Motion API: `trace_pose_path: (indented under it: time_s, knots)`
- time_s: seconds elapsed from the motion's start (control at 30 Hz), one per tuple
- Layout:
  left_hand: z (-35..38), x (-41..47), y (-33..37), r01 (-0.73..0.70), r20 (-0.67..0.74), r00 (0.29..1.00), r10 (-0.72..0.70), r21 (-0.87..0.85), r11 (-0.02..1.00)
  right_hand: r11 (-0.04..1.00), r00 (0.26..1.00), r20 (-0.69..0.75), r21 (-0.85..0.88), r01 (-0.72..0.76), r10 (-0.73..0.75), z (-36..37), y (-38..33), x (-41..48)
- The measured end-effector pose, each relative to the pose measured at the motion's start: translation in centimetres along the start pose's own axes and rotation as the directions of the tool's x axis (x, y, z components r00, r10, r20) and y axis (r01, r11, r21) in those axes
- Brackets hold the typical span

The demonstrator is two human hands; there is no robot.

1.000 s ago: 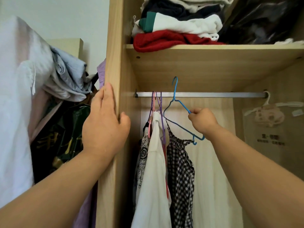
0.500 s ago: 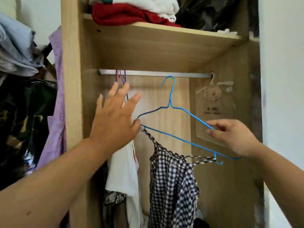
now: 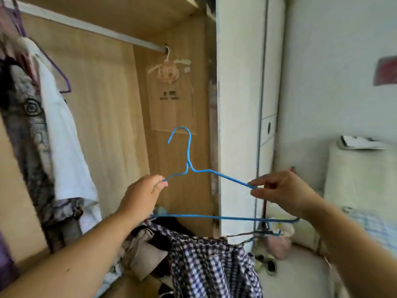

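A blue wire hanger is off the rail and held in the air in front of the open wardrobe. My left hand pinches its left shoulder and my right hand pinches its right shoulder. A dark checked garment hangs by thin straps from the hanger's lower bar and right end, drooping below my hands. The hanger's hook points up, free of the metal rail.
Clothes on purple hangers hang at the rail's left end. A small sachet hangs at the rail's right end. Loose clothing lies on the wardrobe floor. To the right are a white panel, shoes on the floor and a bed edge.
The hanger with the checked garment has come off the rail and moved down and out of the wardrobe. My left hand moved from the wardrobe's side panel onto the hanger's left shoulder. The view swung right.
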State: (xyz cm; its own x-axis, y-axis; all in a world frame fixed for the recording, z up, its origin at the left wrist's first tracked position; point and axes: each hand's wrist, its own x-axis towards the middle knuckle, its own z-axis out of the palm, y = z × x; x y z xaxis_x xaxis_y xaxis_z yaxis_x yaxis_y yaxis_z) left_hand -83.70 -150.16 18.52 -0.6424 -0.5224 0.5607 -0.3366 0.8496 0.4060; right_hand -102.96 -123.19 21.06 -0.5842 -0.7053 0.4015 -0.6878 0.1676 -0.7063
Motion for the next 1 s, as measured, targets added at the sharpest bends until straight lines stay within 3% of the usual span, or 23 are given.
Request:
trace_pose_path:
  time_s: [0.1, 0.2, 0.37, 0.53, 0.67, 1.0]
  knots:
    - [2.2, -2.9, 0.0, -0.073, 0.094, 0.992, 0.084, -0.113, 0.991, 0.970, 0.982, -0.029, -0.153, -0.188, 0.185, 1.3, 0.6, -6.5]
    - [3.9, -6.5, 0.6, -0.162, 0.178, 0.962, 0.207, -0.240, 0.957, 0.910, 0.945, -0.148, -0.259, -0.322, 0.292, 3.1, 0.5, -14.1]
    - [5.3, -13.5, 2.4, -0.316, 0.308, 0.854, 0.420, -0.335, 0.888, 0.740, 0.809, -0.244, -0.326, -0.588, 0.535, 6.1, -1.5, -27.6]
    - [6.4, -20.1, 8.1, -0.452, 0.391, 0.682, 0.618, -0.439, 0.776, 0.575, 0.611, -0.307, -0.209, -0.791, 0.730, 6.9, -4.0, -40.4]
    - [8.1, -26.8, 14.2, -0.513, 0.438, 0.492, 0.752, -0.553, 0.657, 0.432, 0.412, -0.393, -0.040, -0.901, 0.822, 6.6, -6.3, -51.3]
    - [11.4, -46.3, 32.2, -0.502, 0.521, -0.029, 0.853, -0.746, 0.438, 0.133, -0.064, -0.527, 0.327, -0.936, 0.848, 5.3, -10.5, -76.5]
